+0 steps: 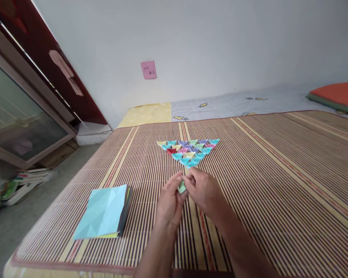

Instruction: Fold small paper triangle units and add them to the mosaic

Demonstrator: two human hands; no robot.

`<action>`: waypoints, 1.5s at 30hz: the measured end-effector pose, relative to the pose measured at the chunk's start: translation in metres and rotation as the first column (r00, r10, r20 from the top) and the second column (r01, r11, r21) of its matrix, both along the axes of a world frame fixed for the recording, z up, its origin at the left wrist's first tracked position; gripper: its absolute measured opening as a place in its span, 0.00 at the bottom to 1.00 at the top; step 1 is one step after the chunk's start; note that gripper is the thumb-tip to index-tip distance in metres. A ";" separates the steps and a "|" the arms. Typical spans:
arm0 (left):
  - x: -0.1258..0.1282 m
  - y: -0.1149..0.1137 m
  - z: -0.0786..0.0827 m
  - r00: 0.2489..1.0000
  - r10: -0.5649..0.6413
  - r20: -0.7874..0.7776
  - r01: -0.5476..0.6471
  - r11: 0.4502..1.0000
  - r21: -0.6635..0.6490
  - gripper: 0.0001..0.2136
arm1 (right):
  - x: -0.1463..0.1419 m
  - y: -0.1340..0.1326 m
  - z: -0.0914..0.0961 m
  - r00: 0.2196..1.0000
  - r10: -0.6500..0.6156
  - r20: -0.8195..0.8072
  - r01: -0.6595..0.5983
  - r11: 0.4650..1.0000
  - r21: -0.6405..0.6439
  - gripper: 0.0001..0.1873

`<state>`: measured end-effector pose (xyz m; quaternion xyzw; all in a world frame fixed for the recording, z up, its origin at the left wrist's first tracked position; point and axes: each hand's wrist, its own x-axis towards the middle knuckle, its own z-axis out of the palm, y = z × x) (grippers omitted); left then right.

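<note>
A small folded piece of pale green paper [181, 187] is pinched between my two hands, above the striped mat. My left hand [171, 197] holds it from the left, with the thumb and fingers closed around it. My right hand [202, 189] grips its upper right edge with bent fingers, which hide part of the paper. Just beyond my hands, several small folded paper boats [188, 150] lie in rows that form a triangle pointing toward me. They are blue, yellow, purple, pink, green and one red.
A stack of square paper [103, 212], light blue on top, lies at the left on the striped mat [263, 185]. A pink note [149, 70] is stuck on the wall. An orange and green folded item [336, 96] lies at the far right. The bed's edge runs along the left.
</note>
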<state>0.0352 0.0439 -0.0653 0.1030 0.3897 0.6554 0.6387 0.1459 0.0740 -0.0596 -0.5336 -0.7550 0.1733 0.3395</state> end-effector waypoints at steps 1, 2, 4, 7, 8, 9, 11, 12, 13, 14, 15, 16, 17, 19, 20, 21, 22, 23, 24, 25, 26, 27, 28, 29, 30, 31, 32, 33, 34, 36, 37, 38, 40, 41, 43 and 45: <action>-0.001 0.001 -0.001 1.000 -0.001 0.021 0.001 1.000 0.013 0.05 | 0.001 0.000 0.001 0.999 0.019 -0.038 -0.019 1.000 0.006 0.10; -0.003 0.002 -0.001 0.999 -0.001 0.044 0.000 1.000 0.024 0.06 | 0.002 0.000 0.003 0.996 0.044 -0.082 -0.043 0.999 0.022 0.09; -0.007 0.003 -0.002 0.996 0.005 0.088 -0.008 1.000 0.028 0.10 | 0.004 0.001 0.005 0.982 0.115 -0.149 -0.103 0.990 0.092 0.07; -0.012 0.005 -0.002 0.990 0.015 0.138 -0.018 1.000 0.019 0.14 | 0.002 0.000 0.006 0.966 0.221 -0.137 -0.193 0.962 0.192 0.08; -0.012 0.005 -0.001 0.989 0.010 0.145 -0.014 1.000 0.021 0.15 | 0.000 -0.001 0.006 0.965 0.239 -0.111 -0.214 0.956 0.200 0.09; -0.013 0.004 0.000 0.989 0.002 0.149 -0.006 1.000 0.026 0.16 | -0.003 -0.002 0.005 0.967 0.243 -0.080 -0.223 0.955 0.196 0.10; -0.012 0.003 0.003 0.987 -0.021 0.157 0.014 0.999 0.040 0.18 | -0.008 -0.003 0.004 0.975 0.221 -0.014 -0.215 0.959 0.184 0.11; -0.011 0.003 0.004 0.987 -0.032 0.160 0.024 0.998 0.050 0.19 | -0.010 -0.004 0.003 0.979 0.206 0.016 -0.205 0.962 0.183 0.11; -0.010 0.002 0.005 0.986 -0.044 0.160 0.034 0.998 0.061 0.19 | -0.012 -0.005 0.003 0.981 0.192 0.039 -0.196 0.963 0.184 0.11; -0.010 0.002 0.007 0.986 -0.055 0.160 0.044 0.997 0.070 0.19 | -0.013 -0.005 0.003 0.981 0.188 0.055 -0.194 0.963 0.184 0.11; -0.010 0.002 0.008 0.986 -0.063 0.156 0.051 0.996 0.079 0.19 | -0.014 -0.005 0.003 0.980 0.186 0.066 -0.195 0.964 0.183 0.10; -0.010 0.002 0.008 0.986 -0.066 0.151 0.054 0.995 0.082 0.18 | -0.015 -0.005 0.003 0.980 0.182 0.077 -0.193 0.964 0.182 0.10; -0.010 0.002 0.009 0.987 -0.064 0.147 0.053 0.996 0.077 0.17 | -0.016 -0.005 0.003 0.979 0.181 0.089 -0.195 0.965 0.176 0.10; -0.011 0.002 0.010 0.988 -0.049 0.145 0.042 0.998 0.055 0.15 | -0.016 -0.005 0.003 0.976 0.187 0.110 -0.203 0.965 0.168 0.09; -0.011 0.002 0.010 0.989 -0.039 0.145 0.033 0.999 0.041 0.15 | -0.017 -0.005 0.003 0.974 0.194 0.119 -0.212 0.963 0.164 0.08; -0.011 0.002 0.009 0.989 -0.028 0.145 0.024 0.999 0.029 0.15 | -0.018 -0.005 0.003 0.971 0.202 0.125 -0.220 0.962 0.161 0.08; -0.011 0.002 0.009 0.989 -0.019 0.143 0.017 1.000 0.021 0.15 | -0.018 -0.006 0.004 0.970 0.208 0.126 -0.227 0.961 0.157 0.08; -0.011 0.002 0.009 0.990 -0.013 0.143 0.011 1.000 0.017 0.15 | -0.019 -0.006 0.004 0.969 0.217 0.122 -0.235 0.960 0.155 0.08; -0.011 0.002 0.008 0.990 -0.011 0.141 0.008 1.000 0.017 0.15 | -0.018 -0.006 0.004 0.968 0.227 0.106 -0.242 0.958 0.156 0.08; -0.012 0.002 0.008 0.991 -0.010 0.131 0.008 1.000 0.013 0.14 | -0.017 -0.005 0.005 0.968 0.239 0.083 -0.249 0.955 0.163 0.09; -0.013 0.002 0.007 0.994 -0.009 0.112 0.009 1.000 0.002 0.14 | -0.013 -0.004 0.006 0.967 0.249 0.056 -0.255 0.951 0.174 0.10; -0.015 0.002 0.007 0.997 -0.006 0.083 0.007 1.000 -0.014 0.14 | -0.008 -0.003 0.007 0.967 0.253 0.028 -0.254 0.948 0.190 0.11; -0.018 0.003 0.007 0.999 0.005 0.047 -0.003 0.999 -0.035 0.14 | -0.001 0.000 0.008 0.969 0.249 0.000 -0.244 0.947 0.207 0.11; -0.021 0.003 0.007 1.000 0.024 0.007 -0.023 0.998 -0.055 0.14 | 0.009 0.003 0.010 0.974 0.225 -0.020 -0.215 0.951 0.222 0.12; -0.024 0.004 0.008 0.998 0.048 -0.029 -0.050 0.996 -0.072 0.14 | 0.020 0.006 0.012 0.981 0.185 -0.050 -0.169 0.957 0.238 0.12; -0.028 0.004 0.008 0.995 0.078 -0.055 -0.082 0.993 -0.084 0.13 | 0.033 0.010 0.013 0.988 0.129 -0.088 -0.102 0.960 0.259 0.11; -0.032 0.005 0.009 0.992 0.105 -0.065 -0.111 0.990 -0.087 0.12 | 0.045 0.014 0.014 0.989 0.048 -0.140 -0.006 0.958 0.286 0.10; -0.035 0.006 0.010 0.989 0.131 -0.063 -0.136 0.987 -0.086 0.11 | 0.057 0.017 0.015 0.979 -0.038 -0.199 0.101 0.944 0.314 0.08; -0.037 0.006 0.011 0.987 0.150 -0.052 -0.154 0.985 -0.081 0.11 | 0.067 0.020 0.016 0.955 -0.127 -0.269 0.217 0.916 0.338 0.07; -0.040 0.007 0.013 0.985 0.169 -0.014 -0.170 0.984 -0.056 0.13 | 0.082 0.023 0.017 0.829 -0.256 -0.498 0.453 0.829 0.327 0.02; -0.041 0.006 0.014 0.985 0.172 0.004 -0.171 0.984 -0.041 0.15 | 0.087 0.024 0.017 0.763 -0.268 -0.588 0.519 0.796 0.311 0.02; -0.040 0.005 0.016 0.986 0.164 0.020 -0.163 0.986 -0.020 0.17 | 0.090 0.025 0.017 0.706 -0.264 -0.657 0.560 0.776 0.290 0.03; -0.040 0.002 0.020 0.991 0.127 0.044 -0.129 0.991 0.043 0.20 | 0.094 0.026 0.016 0.669 -0.248 -0.700 0.568 0.779 0.267 0.05; -0.039 0.000 0.021 0.994 0.104 0.044 -0.108 0.990 0.086 0.20 | 0.096 0.027 0.014 0.701 -0.255 -0.666 0.538 0.803 0.258 0.05; -0.038 -0.004 0.024 0.997 0.068 0.021 -0.071 0.983 0.168 0.21 | 0.098 0.029 0.010 0.820 -0.266 -0.507 0.424 0.877 0.226 0.05; -0.038 -0.007 0.026 0.998 0.056 -0.015 -0.052 0.976 0.211 0.21 | 0.101 0.033 0.003 0.919 -0.230 -0.320 0.294 0.941 0.167 0.03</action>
